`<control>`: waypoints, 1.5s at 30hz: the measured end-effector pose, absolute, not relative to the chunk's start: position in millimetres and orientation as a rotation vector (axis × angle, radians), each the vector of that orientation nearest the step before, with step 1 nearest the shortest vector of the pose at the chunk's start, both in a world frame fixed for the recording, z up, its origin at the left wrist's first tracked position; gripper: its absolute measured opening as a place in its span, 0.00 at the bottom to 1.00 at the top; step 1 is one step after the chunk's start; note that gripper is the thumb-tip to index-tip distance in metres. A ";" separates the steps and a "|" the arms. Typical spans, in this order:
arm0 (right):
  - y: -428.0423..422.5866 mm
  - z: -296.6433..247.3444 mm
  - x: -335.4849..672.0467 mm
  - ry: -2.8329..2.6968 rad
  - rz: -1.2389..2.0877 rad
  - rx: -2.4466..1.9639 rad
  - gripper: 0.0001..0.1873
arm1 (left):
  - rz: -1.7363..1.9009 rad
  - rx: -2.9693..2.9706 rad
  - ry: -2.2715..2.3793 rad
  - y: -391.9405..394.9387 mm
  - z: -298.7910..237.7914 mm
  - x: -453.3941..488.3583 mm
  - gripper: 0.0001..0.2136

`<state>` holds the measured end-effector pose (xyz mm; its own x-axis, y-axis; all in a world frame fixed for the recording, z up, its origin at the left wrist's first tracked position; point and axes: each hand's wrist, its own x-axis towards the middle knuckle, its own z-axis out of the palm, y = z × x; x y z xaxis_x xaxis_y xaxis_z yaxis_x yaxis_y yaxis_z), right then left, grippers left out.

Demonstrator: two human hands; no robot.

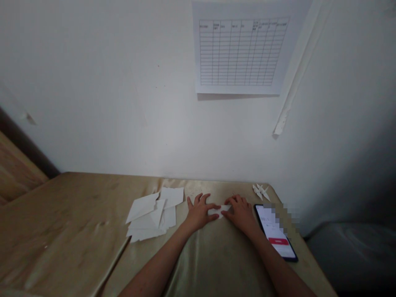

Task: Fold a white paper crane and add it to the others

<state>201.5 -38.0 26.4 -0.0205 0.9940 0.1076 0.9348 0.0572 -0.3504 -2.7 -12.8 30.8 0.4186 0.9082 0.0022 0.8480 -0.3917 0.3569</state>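
A small folded piece of white paper [222,211] lies on the tan cloth-covered table [77,231], mostly hidden under my fingers. My left hand [199,212] lies flat with its fingers spread, the forefinger pressing on the paper's left part. My right hand [241,212] rests on the paper's right end, fingers curled down onto it. The two hands nearly touch above the paper.
A loose pile of white paper sheets [153,214] lies left of my hands. A phone [276,237] with a lit screen sits to the right. Small folded paper figures [260,191] stand at the table's far right corner. A ruled chart [241,51] hangs on the wall.
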 end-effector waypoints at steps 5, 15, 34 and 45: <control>-36.7 26.9 202.0 -2.022 0.285 -1.949 0.16 | 0.243 2.363 1.470 -5.8 34.1 -11.3 0.20; -38.5 28.7 203.9 -2.026 0.306 -1.937 0.16 | 0.229 2.343 1.339 4.4 41.0 -35.2 0.18; -41.6 37.3 206.8 -2.129 0.319 -1.862 0.13 | 0.364 2.542 1.299 -3.3 35.3 -26.5 0.21; -42.6 37.4 205.4 -2.195 0.307 -1.737 0.15 | 0.420 2.553 1.308 -6.3 29.2 -17.8 0.22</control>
